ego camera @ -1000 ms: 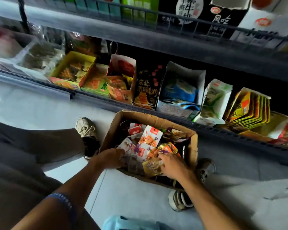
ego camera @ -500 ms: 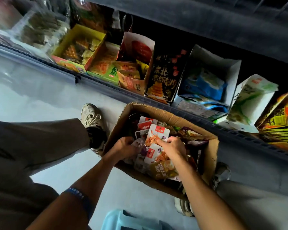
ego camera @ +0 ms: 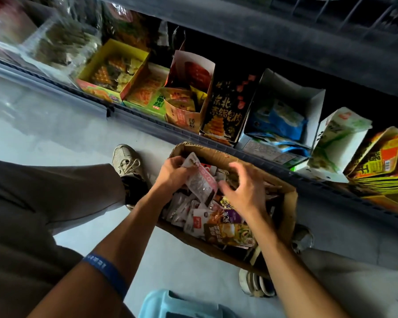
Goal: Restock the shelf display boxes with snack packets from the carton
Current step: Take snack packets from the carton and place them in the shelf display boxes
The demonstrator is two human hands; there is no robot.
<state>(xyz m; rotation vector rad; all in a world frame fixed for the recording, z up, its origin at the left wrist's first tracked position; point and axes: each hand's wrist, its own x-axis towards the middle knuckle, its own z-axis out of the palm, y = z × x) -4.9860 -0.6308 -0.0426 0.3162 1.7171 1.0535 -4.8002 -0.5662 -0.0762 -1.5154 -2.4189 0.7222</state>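
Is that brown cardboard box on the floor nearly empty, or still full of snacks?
Still well stocked: the carton is open at the top, and many snack packets lie piled inside, covering its bottom.

Carton (ego camera: 287, 216) top open; upper shelf (ego camera: 262, 35) overhangs display boxes (ego camera: 285, 106), narrowing access.

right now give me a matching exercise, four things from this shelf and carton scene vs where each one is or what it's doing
Things:
1. left hand
2. right hand
3. yellow display box
4. wristband

States:
A. on the left forearm
B. on the shelf, open top
C. holds a pink and white packet
D. fingers spread above the carton

Pairs: 1-C, 2-D, 3-B, 4-A
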